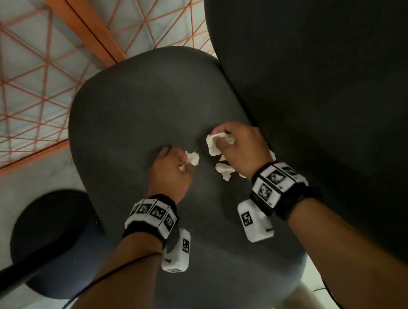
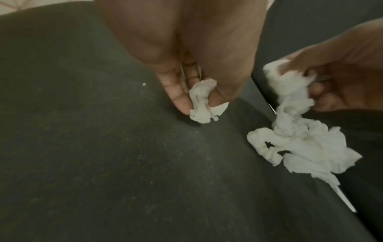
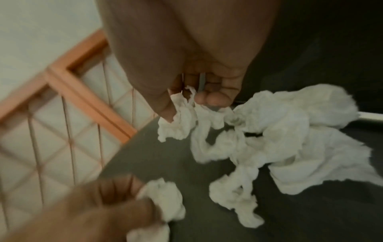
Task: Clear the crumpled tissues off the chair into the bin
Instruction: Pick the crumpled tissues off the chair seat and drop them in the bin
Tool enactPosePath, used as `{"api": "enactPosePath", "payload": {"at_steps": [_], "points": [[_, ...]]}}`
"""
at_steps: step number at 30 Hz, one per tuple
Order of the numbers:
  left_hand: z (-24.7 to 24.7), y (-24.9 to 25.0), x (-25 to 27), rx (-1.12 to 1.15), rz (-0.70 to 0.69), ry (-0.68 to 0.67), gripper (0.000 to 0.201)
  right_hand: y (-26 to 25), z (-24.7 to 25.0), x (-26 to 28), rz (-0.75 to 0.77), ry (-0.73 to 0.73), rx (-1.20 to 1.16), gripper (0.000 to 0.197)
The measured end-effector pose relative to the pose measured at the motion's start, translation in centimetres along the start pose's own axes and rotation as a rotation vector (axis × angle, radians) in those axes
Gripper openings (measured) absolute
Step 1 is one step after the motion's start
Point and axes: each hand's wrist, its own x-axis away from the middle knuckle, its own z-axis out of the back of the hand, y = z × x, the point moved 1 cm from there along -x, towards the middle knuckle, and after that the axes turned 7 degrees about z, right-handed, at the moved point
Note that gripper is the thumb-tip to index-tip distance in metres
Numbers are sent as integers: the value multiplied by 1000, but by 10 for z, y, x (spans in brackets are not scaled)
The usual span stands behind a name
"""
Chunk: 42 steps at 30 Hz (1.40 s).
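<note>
Here both hands work the chair seat (image 1: pixel 142 110) at once. The left hand (image 1: pixel 171 169) pinches 1 small tissue wad (image 2: pixel 202 102); the right hand (image 1: pixel 241 147) grips a ragged tissue clump (image 3: pixel 259 131) trailing beneath it, likely gathering everything for 1 trip. No bin is clearly identifiable.

I'm over the chair seat (image 1: pixel 141 105), backrest (image 1: pixel 330 89) rising on its right. My left hand (image 1: pixel 171 168) sits mid-seat, fingers (image 2: pixel 178 98) pinching a small tissue (image 2: pixel 202 102) right at the cushion. My right hand (image 1: pixel 240 147) is just beside it, nearer the backrest, holding a second tissue (image 1: pixel 215 141). More loose tissues (image 3: pixel 279 139) lie on the seat under and behind that hand, against the backrest. Left of the chair, on the floor, stands the bin (image 1: pixel 47 238); beyond the seat, a lattice panel (image 1: pixel 24 80).
</note>
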Motion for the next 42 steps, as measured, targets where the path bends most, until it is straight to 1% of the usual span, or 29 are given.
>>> {"api": "enactPosePath", "payload": {"at_steps": [3, 5, 6, 7, 9, 10, 12, 13, 15, 16, 18, 20, 21, 22, 23, 25, 26, 27, 30, 33, 35, 36, 38, 40, 41, 42], "points": [[1, -4, 13, 156, 55, 35, 21, -4, 21, 23, -102, 123, -252, 15], [2, -3, 20, 192, 126, 30, 19, -4, 32, 41, -206, 155, -405, 21], [2, -2, 23, 205, 151, 15, 19, 0, 34, 50, -256, 152, -445, 23], [1, 1, 26, 227, 150, -3, 22, 5, 35, 59, -304, 146, -467, 25], [-1, 10, 32, 269, 83, -27, 29, 16, 30, 74, -382, 127, -493, 34], [-2, 14, 34, 270, 34, -31, 29, 20, 26, 80, -405, 114, -480, 37], [-8, 23, 35, 245, -27, -40, 22, 28, 20, 86, -431, 92, -407, 37], [-12, 29, 34, 215, -25, -39, 19, 29, 18, 87, -441, 86, -363, 34], [-21, 39, 32, 137, 5, -29, 20, 29, 18, 87, -441, 68, -274, 30], [-26, 44, 32, 90, 9, -20, 22, 27, 18, 86, -420, 50, -204, 34], [-35, 52, 32, -25, -2, -26, 22, 26, 20, 83, -360, 0, -39, 51], [-44, 56, 36, -115, -9, -108, 30, 30, 19, 78, -327, -40, 82, 63], [-47, 56, 38, -150, -21, -145, 34, 34, 18, 75, -323, -49, 124, 64], [-49, 56, 41, -183, -35, -165, 35, 39, 16, 72, -322, -50, 159, 62], [-50, 55, 43, -209, -47, -169, 34, 43, 14, 69, -324, -48, 193, 56], [-51, 52, 47, -213, -52, -158, 24, 49, 13, 65, -344, -29, 262, 35], [-50, 49, 49, -185, -51, -147, 19, 50, 15, 64, -349, -13, 272, 27], [-49, 47, 51, -146, -52, -130, 14, 49, 16, 65, -345, 7, 256, 23], [-42, 44, 59, -31, -56, -57, 10, 45, 24, 72, -336, 53, 129, 22], [-28, 45, 65, 37, -4, 4, 13, 43, 30, 83, -421, 55, -70, 18], [-20, 47, 65, 76, 43, 18, 8, 43, 32, 91, -461, 83, -182, 20], [-18, 49, 63, 97, 72, 14, 10, 43, 33, 95, -462, 94, -211, 19], [-15, 56, 58, 122, 68, -7, 18, 45, 31, 101, -444, 94, -216, 16], [-18, 64, 51, 111, 1, -28, 24, 49, 26, 107, -417, 80, -198, 20], [-22, 67, 47, 81, -14, -30, 23, 52, 23, 109, -400, 65, -184, 22], [-26, 70, 44, 47, 8, -27, 19, 52, 21, 110, -374, 48, -165, 22]]}}
